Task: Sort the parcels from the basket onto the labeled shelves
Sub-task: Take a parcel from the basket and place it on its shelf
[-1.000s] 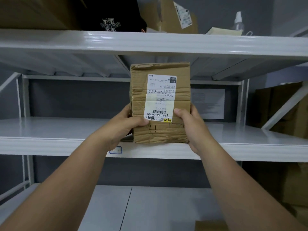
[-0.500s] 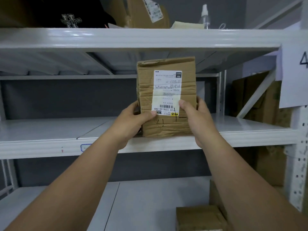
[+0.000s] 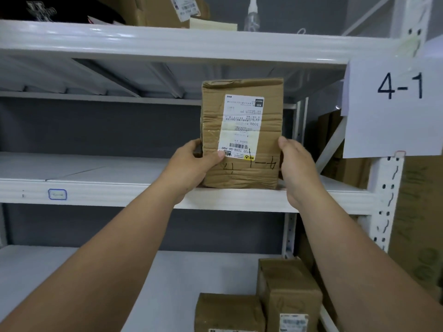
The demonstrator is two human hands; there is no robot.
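White metal shelving (image 3: 239, 200) against a grey wall fills our view, and our hands meet at its middle board. Our left hand (image 3: 191, 167) wraps the lower left edge of a brown cardboard box (image 3: 242, 133), thumb pressed flat on the front over the corner of its white shipping label (image 3: 241, 127), the other fingers curled out of sight behind. Our right hand (image 3: 296, 168) lies against the lower right edge, thumb up along the side, fingers close together; whether they grip the back we cannot tell. Between the hands the box stands upright, its bottom at the front lip of the board, with pen marks just under the label. Up and right of our right hand a paper sign (image 3: 393, 106) reading 4-1 hangs on the upright post. Below our wrists, two more parcels (image 3: 275, 300) sit side by side on the lower board. Above the box, the top board carries another carton (image 3: 153, 10) and a spray bottle (image 3: 253, 13).
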